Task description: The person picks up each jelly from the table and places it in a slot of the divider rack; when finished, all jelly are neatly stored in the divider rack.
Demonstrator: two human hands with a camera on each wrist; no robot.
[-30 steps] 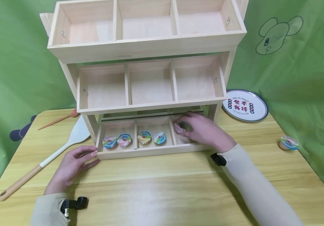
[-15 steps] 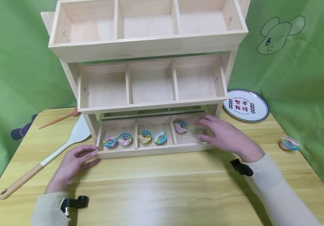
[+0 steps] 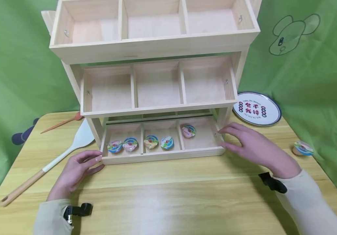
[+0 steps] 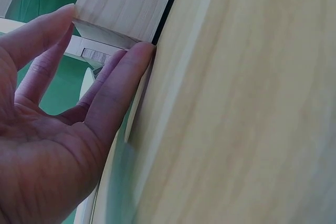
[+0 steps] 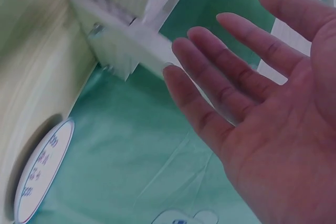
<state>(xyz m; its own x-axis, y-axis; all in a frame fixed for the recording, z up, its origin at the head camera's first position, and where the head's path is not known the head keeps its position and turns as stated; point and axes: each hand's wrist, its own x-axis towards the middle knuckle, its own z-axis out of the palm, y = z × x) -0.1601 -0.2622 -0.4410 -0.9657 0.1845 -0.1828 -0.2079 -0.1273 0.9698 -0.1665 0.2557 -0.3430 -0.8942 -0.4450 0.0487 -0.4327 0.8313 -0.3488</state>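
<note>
Small jelly cups with printed lids lie in the bottom wooden drawer (image 3: 162,159). Two are in its left compartment, including a pink-and-blue jelly cup (image 3: 130,144). The middle one holds two more, among them a yellowish jelly cup (image 3: 151,142). A pink jelly cup (image 3: 188,131) lies alone in the right compartment. My left hand (image 3: 77,169) rests at the drawer's front left corner; in the left wrist view its extended fingertips touch the wood. With fingers spread and nothing in them, my right hand (image 3: 253,143) is beside the drawer's right end.
Another jelly cup (image 3: 302,148) stands on the table (image 3: 162,202) at the right. A round plate (image 3: 256,109) is behind my right hand. A white spatula (image 3: 78,138) and an orange stick-like utensil (image 3: 62,123) lie left. The wooden rack's upper trays (image 3: 153,47) overhang the drawer.
My right hand has let go of the pink jelly cup in the right compartment and moved out to the right. My left hand has stayed at the drawer's corner.
</note>
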